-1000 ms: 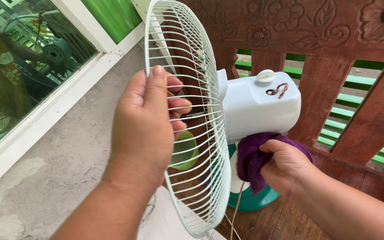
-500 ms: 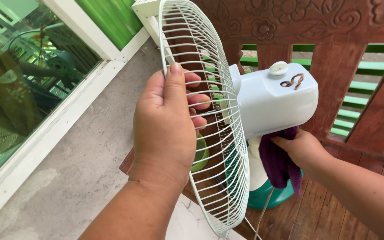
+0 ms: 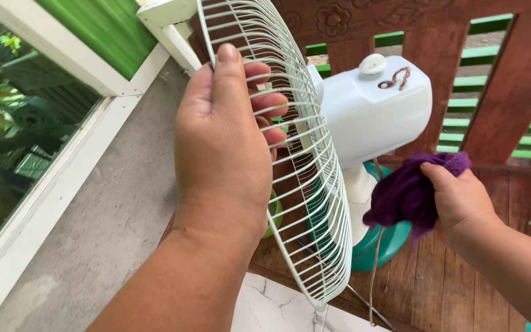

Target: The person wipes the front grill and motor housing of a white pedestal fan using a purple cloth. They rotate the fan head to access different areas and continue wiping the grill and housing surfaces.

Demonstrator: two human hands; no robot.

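Both hands are busy: the left hand [image 3: 222, 147] clamps the white fan's wire guard [image 3: 305, 184], while the right hand [image 3: 459, 200], fingers closed on a purple cloth [image 3: 407, 193], hangs just beside the motor housing [image 3: 373, 117], whose top looks unwiped.

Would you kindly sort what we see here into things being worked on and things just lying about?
In hand:
- wire fan guard, held by left hand
- white motor housing
- purple cloth, in right hand

Lying about:
- green bowl
- carved wooden railing
- glass window
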